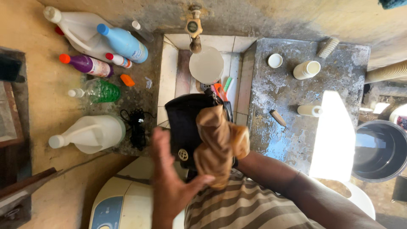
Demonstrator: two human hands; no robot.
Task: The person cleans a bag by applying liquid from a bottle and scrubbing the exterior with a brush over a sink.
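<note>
So my left hand (169,178) was out in front of me, thumb touching the cloth (220,144) bunched over the bag (184,123), which sat over the sink (169,63). Tap (194,32) was behind it, above a round lid (206,64). Bottles (106,51) and a jug (91,133) stood left, a cup (307,70) on the counter (288,127) right, a bucket (379,150) further right.

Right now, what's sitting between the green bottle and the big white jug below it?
Nothing: in the head view, only bare counter separates the green bottle from the white jug.
</note>
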